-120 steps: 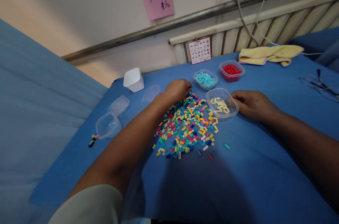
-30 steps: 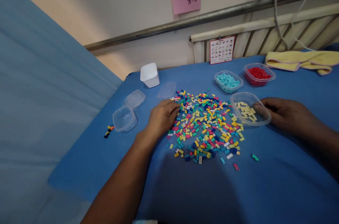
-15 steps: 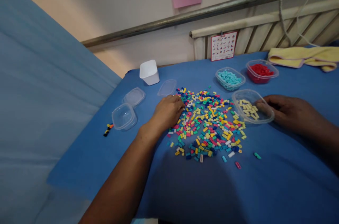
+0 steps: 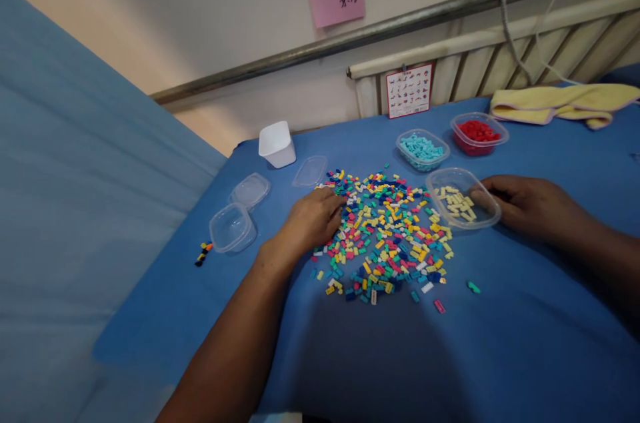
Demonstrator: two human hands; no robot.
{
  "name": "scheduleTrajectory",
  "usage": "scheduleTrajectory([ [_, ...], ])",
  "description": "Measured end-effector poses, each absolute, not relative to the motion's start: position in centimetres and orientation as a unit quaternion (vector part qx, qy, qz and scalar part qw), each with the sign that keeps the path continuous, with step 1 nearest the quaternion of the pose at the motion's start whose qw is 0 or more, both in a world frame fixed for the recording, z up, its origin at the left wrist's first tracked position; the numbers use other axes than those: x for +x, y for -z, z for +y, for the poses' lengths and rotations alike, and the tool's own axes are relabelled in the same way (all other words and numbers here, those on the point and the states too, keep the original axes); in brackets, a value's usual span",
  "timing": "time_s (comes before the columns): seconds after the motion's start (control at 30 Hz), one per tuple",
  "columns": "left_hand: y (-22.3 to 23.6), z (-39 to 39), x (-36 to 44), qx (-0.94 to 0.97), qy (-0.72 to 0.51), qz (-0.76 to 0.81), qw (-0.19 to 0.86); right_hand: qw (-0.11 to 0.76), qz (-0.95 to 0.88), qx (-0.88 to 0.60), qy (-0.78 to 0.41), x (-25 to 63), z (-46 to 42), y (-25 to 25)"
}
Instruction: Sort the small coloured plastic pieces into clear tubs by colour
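My left hand (image 4: 317, 215) is at the left edge of a loose pile of small coloured building bricks (image 4: 385, 229). Its fingers curl down together, and their tips are hidden, so what they hold cannot be made out. At the right of the pile, my right hand (image 4: 525, 204) grips the rim of a clear plastic container (image 4: 483, 221), its thumb reaching inside. Pale yellow bricks (image 4: 457, 203) lie in that container.
Behind the pile stand tubs of light blue bricks (image 4: 423, 148) and red bricks (image 4: 479, 131). To the left are a white tub (image 4: 277, 144), a clear container (image 4: 233, 228), lids (image 4: 310, 171) and a small brick figure (image 4: 203, 254). A yellow cloth (image 4: 555, 105) lies at the back right.
The camera view has shifted slightly, so most of the scene sits farther left. Both hands keep nearly the same places beside the pile and on the container.
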State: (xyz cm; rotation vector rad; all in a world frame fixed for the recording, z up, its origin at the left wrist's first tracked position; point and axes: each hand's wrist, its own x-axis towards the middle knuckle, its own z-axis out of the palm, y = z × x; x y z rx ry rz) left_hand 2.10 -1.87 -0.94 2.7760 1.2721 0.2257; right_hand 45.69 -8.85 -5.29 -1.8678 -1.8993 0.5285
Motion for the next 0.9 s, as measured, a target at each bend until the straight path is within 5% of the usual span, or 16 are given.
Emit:
scheduleTrajectory([
  [0.23,-1.0,-2.7,5.1,0.830,-0.258,0.431,0.243,0.227,-0.690,-0.658,-0.199,45.7,-8.7,5.5],
  [0.37,-2.2,-3.4,9.8,0.782,-0.267,0.401,0.394,0.235,-0.703,-0.647,-0.181,45.8,-8.3,5.9],
  [0.5,-2.6,-3.3,15.6,0.788,-0.270,0.346,0.433,0.251,-0.711,-0.635,-0.168,46.0,-8.0,6.5],
  [0.63,-3.1,-2.1,18.7,0.826,-0.264,0.313,0.388,0.256,-0.717,-0.626,-0.169,46.2,-7.9,6.6],
  [0.77,-4.2,0.4,16.1,0.860,-0.238,0.388,0.230,0.256,-0.718,-0.623,-0.176,46.2,-7.9,6.5],
  [0.9,-4.4,2.4,11.4,0.855,-0.067,0.504,0.104,0.257,-0.715,-0.628,-0.168,46.2,-7.8,6.6],
])
